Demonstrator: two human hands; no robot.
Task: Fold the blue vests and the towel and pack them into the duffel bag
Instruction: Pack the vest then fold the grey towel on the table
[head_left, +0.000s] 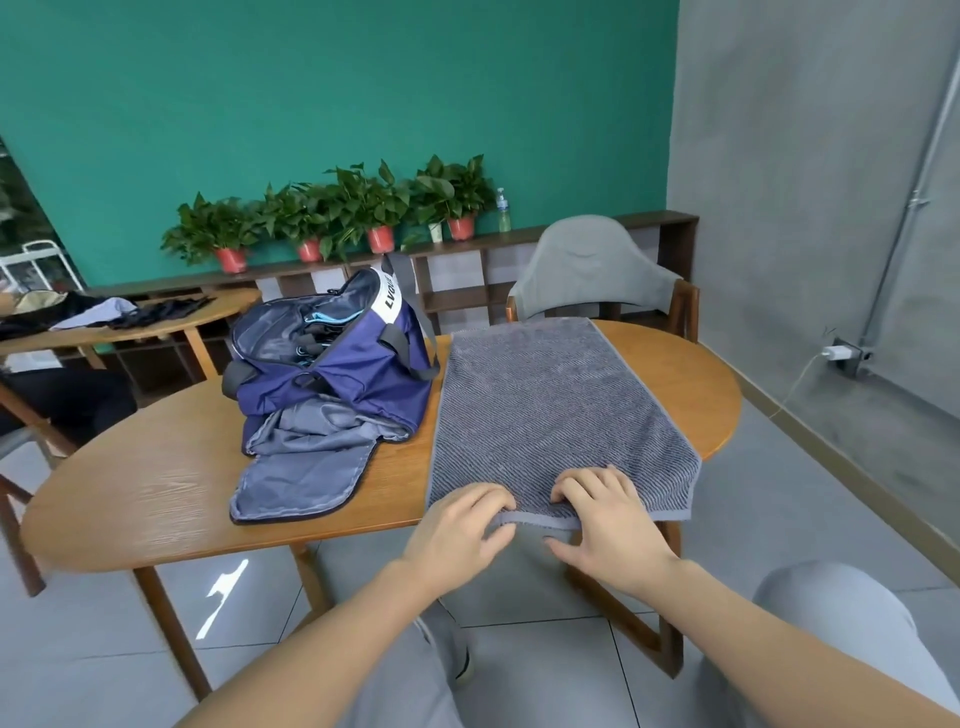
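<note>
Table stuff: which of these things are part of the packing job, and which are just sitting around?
Part of the job:
grey towel, gripped at its near edge by left hand and right hand
open blue duffel bag

Just lying about:
potted plants
plastic bottle
grey chair
clothes on the side table

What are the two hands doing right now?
Left hand: pinches the near edge of the grey towel.
Right hand: grips the same towel edge.

Both forearms reach forward, left hand (457, 527) and right hand (605, 519) side by side, fingers curled.
</note>
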